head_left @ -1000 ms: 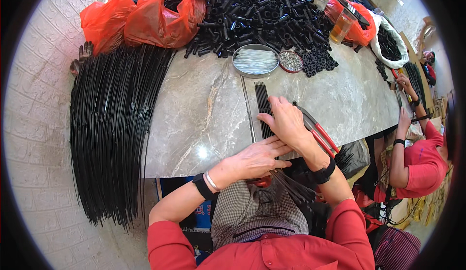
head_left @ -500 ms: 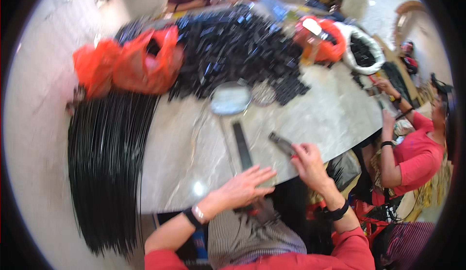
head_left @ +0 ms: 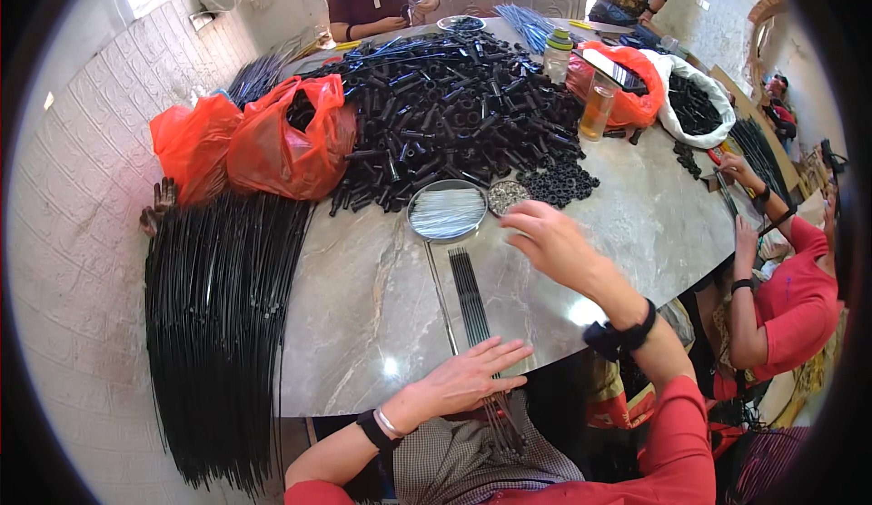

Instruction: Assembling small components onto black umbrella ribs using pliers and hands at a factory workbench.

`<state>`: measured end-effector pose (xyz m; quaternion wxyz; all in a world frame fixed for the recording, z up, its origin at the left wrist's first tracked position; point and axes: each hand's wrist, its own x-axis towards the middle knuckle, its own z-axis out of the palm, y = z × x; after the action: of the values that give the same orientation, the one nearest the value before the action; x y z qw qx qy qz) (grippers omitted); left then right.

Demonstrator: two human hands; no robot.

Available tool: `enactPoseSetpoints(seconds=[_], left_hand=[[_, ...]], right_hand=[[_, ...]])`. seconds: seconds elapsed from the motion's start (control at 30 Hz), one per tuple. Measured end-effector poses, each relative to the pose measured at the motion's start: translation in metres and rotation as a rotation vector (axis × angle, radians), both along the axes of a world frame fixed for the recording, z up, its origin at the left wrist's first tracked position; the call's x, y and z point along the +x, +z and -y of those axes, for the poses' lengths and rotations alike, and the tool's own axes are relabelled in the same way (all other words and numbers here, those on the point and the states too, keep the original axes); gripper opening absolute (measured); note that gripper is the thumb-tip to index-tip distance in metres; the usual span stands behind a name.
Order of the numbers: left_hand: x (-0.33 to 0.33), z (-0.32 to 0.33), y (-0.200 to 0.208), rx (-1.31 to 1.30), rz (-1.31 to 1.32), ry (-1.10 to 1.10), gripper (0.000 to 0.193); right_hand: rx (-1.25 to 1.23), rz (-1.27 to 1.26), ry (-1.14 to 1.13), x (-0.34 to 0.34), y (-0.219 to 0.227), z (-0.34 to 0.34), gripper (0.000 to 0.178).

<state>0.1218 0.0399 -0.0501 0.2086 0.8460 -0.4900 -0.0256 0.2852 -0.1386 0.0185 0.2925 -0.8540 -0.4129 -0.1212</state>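
Clearly, everything hung on how the right hand (head_left: pixel 554 243) stood to the small round dish (head_left: pixel 491 204) of tiny shiny pieces. The dish was just beyond the fingertips, so near that I could not make out whether skin met rim. Of the two hands, this one was by far the nearer to it, raised over the marbled surface (head_left: pixel 354 323) with its palm turned down. Its grip was narrow, fingers bent and drawn together; whether anything was pinched between them was impossible to see.

Thin dark rods (head_left: pixel 468 296) lay side by side in a flat row, their long axis running from the person's lap out across the surface, far ends leaning a little left. Those ends pointed toward a larger metal tin (head_left: pixel 447 239) of pale strands and stopped short of it. The left hand (head_left: pixel 468 376) lay across the row by the near edge, palm down, its grip wide, fingers stretched over the rods rather than wrapped around them. One slim strip (head_left: pixel 441 298) lay just left of the row, roughly in line with it. Right of the dish sat black rings (head_left: pixel 565 187).
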Motion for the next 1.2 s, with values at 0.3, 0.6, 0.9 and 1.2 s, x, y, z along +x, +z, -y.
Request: enactPoseSetpoints(seconds=[0.3, 0.6, 0.9, 1.2], left_hand=[[-0.007, -0.003, 0.007, -0.007, -0.090, 0.004, 0.049], [-0.006, -0.003, 0.013, -0.016, -0.113, 0.020, 0.057], [-0.007, -0.003, 0.012, -0.015, -0.086, 0.042, 0.047], [-0.007, -0.001, 0.011, -0.042, -0.093, 0.044, 0.045]], right_hand=[[-0.282, 0.174, 0.071, 0.050, -0.064, -0.118, 0.010], [-0.200, 0.246, -0.020, 0.053, -0.068, -0.124, 0.013], [-0.136, 0.255, -0.064, 0.053, -0.067, -0.124, 0.010], [0.032, 0.067, -0.048, 0.050, -0.047, -0.119, 0.007]])
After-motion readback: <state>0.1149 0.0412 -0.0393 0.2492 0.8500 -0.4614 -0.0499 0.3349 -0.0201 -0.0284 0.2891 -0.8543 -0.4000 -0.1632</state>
